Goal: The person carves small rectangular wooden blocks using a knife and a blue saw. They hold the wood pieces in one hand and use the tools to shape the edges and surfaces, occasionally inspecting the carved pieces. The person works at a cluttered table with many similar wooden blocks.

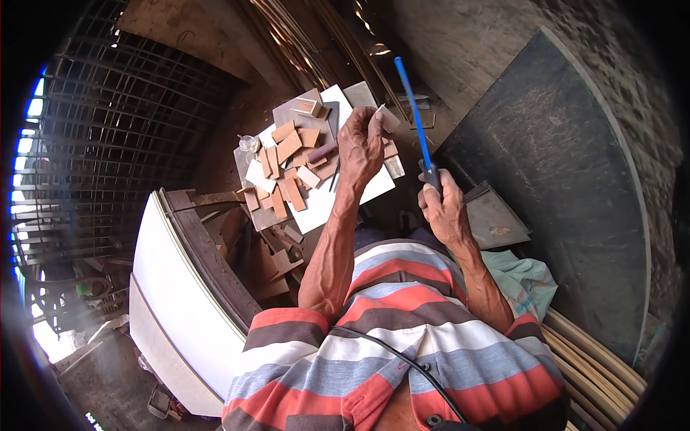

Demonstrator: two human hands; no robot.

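From my remote station I read the head view left to right. A dark grid [129, 108] of thin crossed bars precedes a smooth, glossy white panel [183, 302]. On the counter [363, 197] lie loose brown blocks [290, 146], flat-faced and square-cornered, some pale on one side, beside a crumpled clear plastic bag [249, 143]. Above the counter's far right part, the left hand [361, 147] has its fingers nearly closed, pinching a small pale flat piece [389, 121] near one end. I judge this piece light and stiff, its corners liable to chip, best held by opposite edges. To its right rises a slender blue rod-shaped tool [413, 108], probably light and rigid; its dark handle [430, 174] offers the surest hold. The right hand [447, 205] has its fingers wrapped around that handle. Farthest right stands a scuffed, matte dark sheet [553, 158].
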